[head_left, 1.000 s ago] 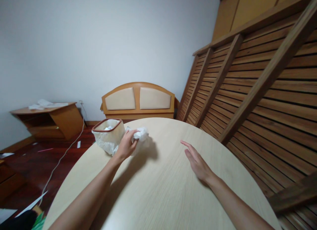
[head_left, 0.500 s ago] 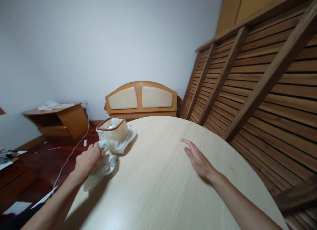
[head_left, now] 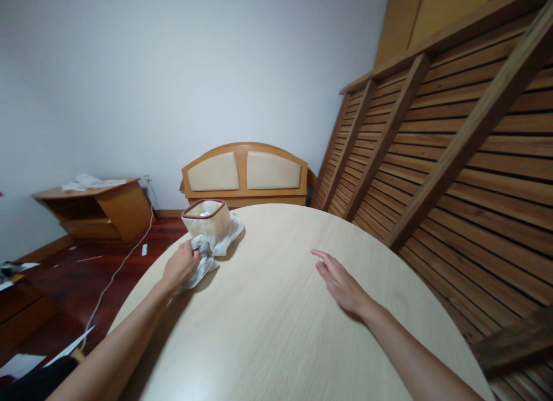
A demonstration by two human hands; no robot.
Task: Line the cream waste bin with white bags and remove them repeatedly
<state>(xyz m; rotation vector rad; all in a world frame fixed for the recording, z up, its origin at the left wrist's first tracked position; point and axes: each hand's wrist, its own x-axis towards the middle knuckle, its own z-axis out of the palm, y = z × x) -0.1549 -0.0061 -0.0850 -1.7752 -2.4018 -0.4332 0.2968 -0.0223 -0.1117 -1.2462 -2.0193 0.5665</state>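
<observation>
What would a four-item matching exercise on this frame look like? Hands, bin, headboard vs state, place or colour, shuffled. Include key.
1. Left hand
2. Right hand
3. Bin
4. Headboard

A. Beyond the table, wood-brown with two cream pads
B. Fingers extended, nothing in its grip
C. Grip closed on crumpled white plastic
D. On the table's far left part, reddish-brown around its open top

Pairs: 1-C, 2-B, 3-D, 4-A

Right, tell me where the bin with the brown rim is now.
In the head view, the bin stands at the table's far left edge, just beyond the left hand, in front of the headboard.
</observation>
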